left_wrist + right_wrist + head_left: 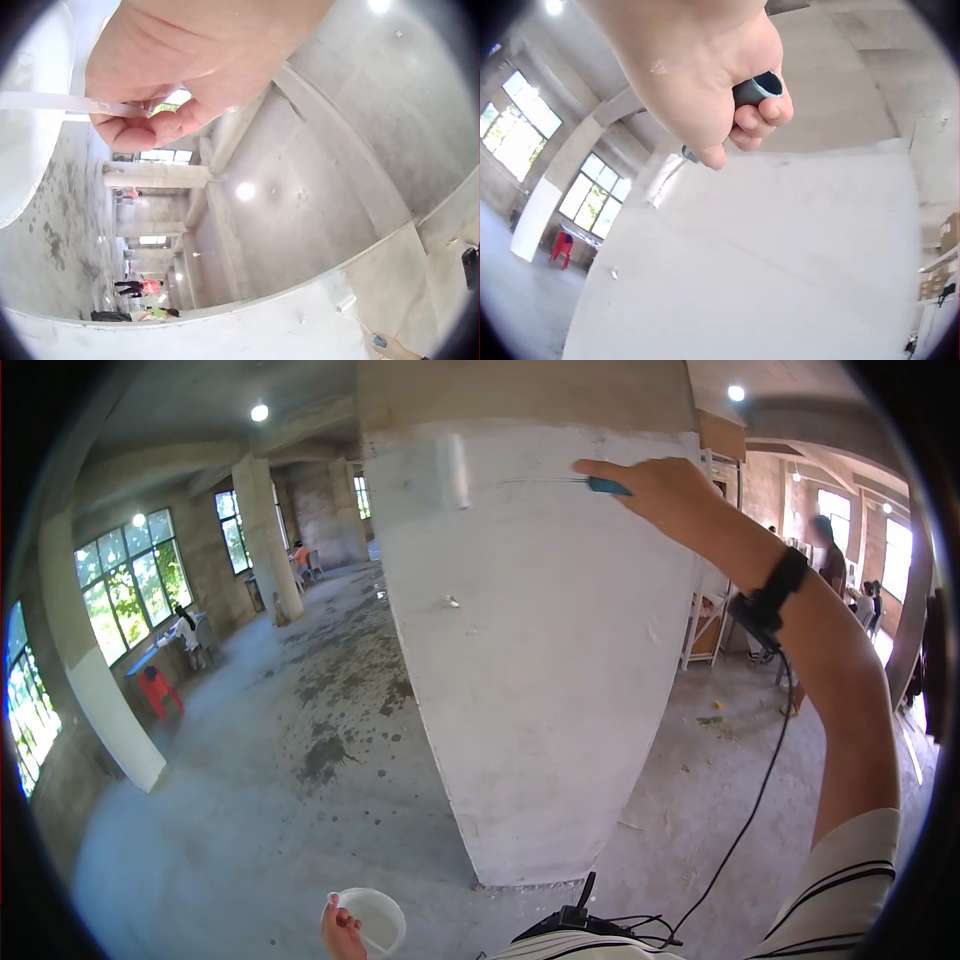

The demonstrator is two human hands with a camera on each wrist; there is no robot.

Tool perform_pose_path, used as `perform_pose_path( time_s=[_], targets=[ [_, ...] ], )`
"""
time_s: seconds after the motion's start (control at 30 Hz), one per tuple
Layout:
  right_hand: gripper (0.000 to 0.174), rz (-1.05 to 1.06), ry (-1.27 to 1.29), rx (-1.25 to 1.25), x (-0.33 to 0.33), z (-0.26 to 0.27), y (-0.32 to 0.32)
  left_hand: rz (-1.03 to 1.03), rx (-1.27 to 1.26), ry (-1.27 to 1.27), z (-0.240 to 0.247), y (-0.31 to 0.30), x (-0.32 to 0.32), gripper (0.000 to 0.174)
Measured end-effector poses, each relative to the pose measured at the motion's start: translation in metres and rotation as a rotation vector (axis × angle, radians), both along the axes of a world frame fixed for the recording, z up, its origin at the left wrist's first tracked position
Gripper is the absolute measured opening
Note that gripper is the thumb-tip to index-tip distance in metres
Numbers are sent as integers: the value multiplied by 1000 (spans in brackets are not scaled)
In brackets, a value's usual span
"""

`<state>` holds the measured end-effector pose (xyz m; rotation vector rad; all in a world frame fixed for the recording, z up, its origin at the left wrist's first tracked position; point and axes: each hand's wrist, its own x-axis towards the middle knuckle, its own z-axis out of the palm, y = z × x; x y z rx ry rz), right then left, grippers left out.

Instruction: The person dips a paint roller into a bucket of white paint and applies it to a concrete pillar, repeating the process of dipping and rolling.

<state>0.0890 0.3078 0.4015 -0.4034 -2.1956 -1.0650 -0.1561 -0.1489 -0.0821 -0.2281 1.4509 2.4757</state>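
My right hand [660,490] grips the teal handle [608,486] of a paint roller, whose white sleeve [454,470] lies against the upper part of a white-coated pillar [530,640]. In the right wrist view, the fingers of the right hand [705,90] wrap round the dark hollow handle [759,88]. Low in the head view, my left hand [343,932] is beside a white bucket [397,905]. The left wrist view has the left hand [180,75] with its fingers curled round the bucket's white strap handle [45,100].
Bare plaster [520,395] covers the pillar's top. A red chair [160,693] and a seated person [187,632] are by the left windows. Shelves [706,622] stand behind the pillar at right. Cables [755,810] run down from the right wrist. Dark wet patches mark the floor [250,790].
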Motion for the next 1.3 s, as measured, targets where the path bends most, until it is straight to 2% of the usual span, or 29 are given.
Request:
perform_pose_path(
  time_s=[0.13,0.27,0.37,0.47,0.53,0.6,0.67,0.73,0.8,0.87,1.07,1.2,1.3],
  targets=[
    [56,-263,83,-240,80,-19,18,-3,8,59,3,6,-5,23],
    [57,-507,154,-316,159,-41,48,-42,-16,78,18,18,0,25],
    [57,-553,143,-205,221,-57,68,-94,-27,154,26,25,3,27],
    [53,-532,231,-180,262,-81,70,-78,-63,86,19,34,-11,28],
    [48,-346,517,-452,286,-124,77,-130,-52,40,15,40,-12,30],
    [45,-25,548,-448,289,-181,62,-186,-49,42,23,55,-2,31],
    [40,-42,555,-572,281,-232,36,-243,-49,44,34,70,8,32],
    [34,-94,641,-993,254,-260,-10,-325,-58,56,42,83,13,32],
    [31,-70,550,-1235,230,-278,-45,-357,-53,62,47,93,18,32],
    [20,-33,556,-1355,208,-304,-63,-422,-52,104,47,100,18,34],
    [26,-8,283,-1461,169,-354,-91,-581,-117,191,67,114,34,36],
    [27,46,41,-1493,140,-345,-107,-579,-90,65,93,127,51,33],
    [27,96,-68,-1468,120,-338,-114,-622,-103,80,106,134,59,32]
  ],
)
